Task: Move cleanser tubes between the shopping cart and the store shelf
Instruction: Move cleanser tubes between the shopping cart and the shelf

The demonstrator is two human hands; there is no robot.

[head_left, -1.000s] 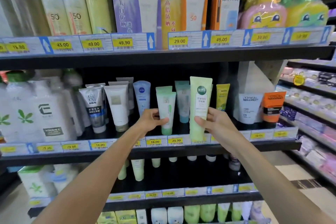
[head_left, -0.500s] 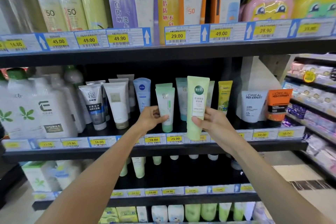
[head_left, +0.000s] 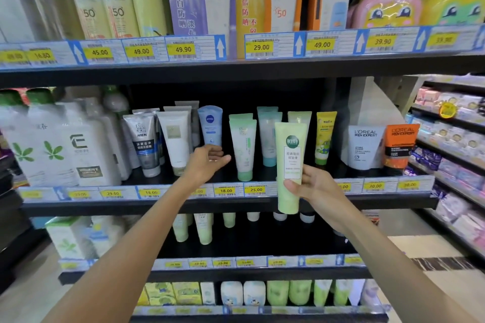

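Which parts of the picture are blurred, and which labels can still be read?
Head view: the pale green tube in the right hand is fairly sharp, and the 18.00 price tag reads clearly; the white bottles at the left and the bottom shelf tags are smeared; the shelf edges bow from the wide lens.

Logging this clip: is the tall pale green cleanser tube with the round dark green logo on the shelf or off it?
Off it: the right hand grips the pale green tube upright, in front of the shelf edge.
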